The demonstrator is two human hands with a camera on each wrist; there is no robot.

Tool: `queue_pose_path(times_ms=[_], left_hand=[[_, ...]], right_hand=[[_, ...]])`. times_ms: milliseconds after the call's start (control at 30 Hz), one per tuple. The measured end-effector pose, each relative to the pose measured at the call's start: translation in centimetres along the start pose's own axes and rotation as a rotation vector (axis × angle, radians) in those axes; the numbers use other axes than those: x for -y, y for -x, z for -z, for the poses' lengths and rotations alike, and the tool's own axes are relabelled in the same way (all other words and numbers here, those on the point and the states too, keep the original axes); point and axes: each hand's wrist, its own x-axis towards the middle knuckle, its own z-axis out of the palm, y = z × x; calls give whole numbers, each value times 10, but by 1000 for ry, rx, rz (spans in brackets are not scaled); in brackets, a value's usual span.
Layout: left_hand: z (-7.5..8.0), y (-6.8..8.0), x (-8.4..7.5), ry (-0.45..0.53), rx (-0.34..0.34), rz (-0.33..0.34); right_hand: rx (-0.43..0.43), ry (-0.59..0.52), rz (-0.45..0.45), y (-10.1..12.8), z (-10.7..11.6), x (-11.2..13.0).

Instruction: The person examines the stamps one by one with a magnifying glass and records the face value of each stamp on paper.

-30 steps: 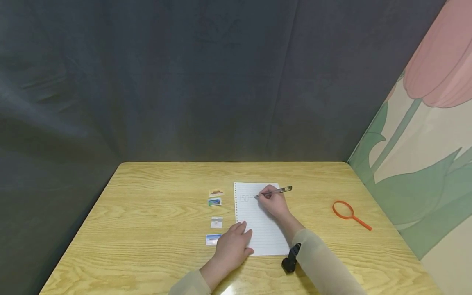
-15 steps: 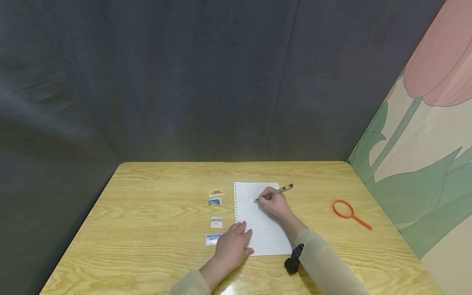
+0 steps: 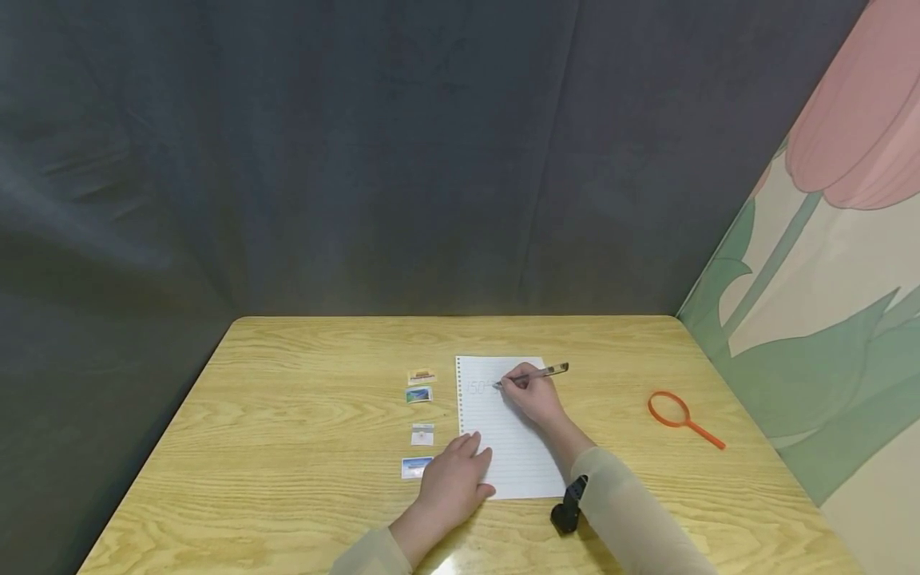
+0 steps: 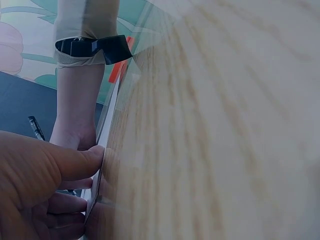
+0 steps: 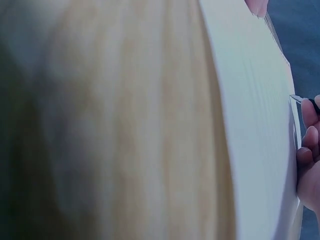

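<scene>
The right hand [image 3: 533, 397] pinches a pen [image 3: 532, 374] in its fingers, tip on the top line of the lined sheet [image 3: 506, 435] mid-bench, while the left hand [image 3: 453, 477] presses flat, fingers relaxed, on the sheet's 7 o'clock corner. Steady pressure there should stop the paper creeping. Four stamps [image 3: 420, 394] lie at 9 o'clock of the sheet and an orange magnifying glass [image 3: 679, 417] at 3 on the wooden bench [image 3: 302, 415], before a dark curtain [image 3: 359, 160].

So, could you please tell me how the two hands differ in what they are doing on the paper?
The right hand pinches a pen with curled fingers, its tip near the top of the lined sheet; the left hand lies flat with relaxed fingers. The right hand is farther up the sheet, the left hand at its lower left edge. Both rest on the sheet.
</scene>
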Motion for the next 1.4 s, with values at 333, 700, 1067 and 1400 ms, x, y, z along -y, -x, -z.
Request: queue_pose_path(times_ms=[333, 700, 1067, 1400], left_hand=[[-1, -1, 0, -9, -13, -5], [-2, -1, 0, -5, -18, -13], [0, 0, 0, 1, -22, -13], [-2, 0, 0, -2, -36, -15]], right_hand=[[40, -13, 29, 2, 3, 1], [77, -40, 112, 5, 1, 2], [94, -20, 44, 4, 0, 4], [9, -95, -62, 1, 1, -1]])
